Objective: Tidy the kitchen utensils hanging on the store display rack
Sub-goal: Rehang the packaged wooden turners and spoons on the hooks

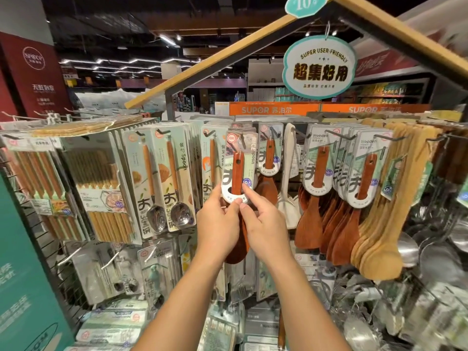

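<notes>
Spoon: wooden rice spoon [237, 173] on its card, hanging at rack [329, 120] centre.
Left hand [218, 224]: pinches card's lower edge, 7 o'clock of handle.
Right hand [263, 224]: pinches card at 5 o'clock.

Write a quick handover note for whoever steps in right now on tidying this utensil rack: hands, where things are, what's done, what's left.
Left hand: holds the lower edge of the rice spoon card from the left.
Right hand: pinches the same card's bottom edge from the right.
The card's top sits at its hook; whether it is fully on cannot be told. The spoon's wooden bowl hangs behind the hands.
Neighbours: steel spoon packs to the left, wooden spatulas to the right, all hanging.
Left: seat and straighten this card, then check the other rows.
</notes>
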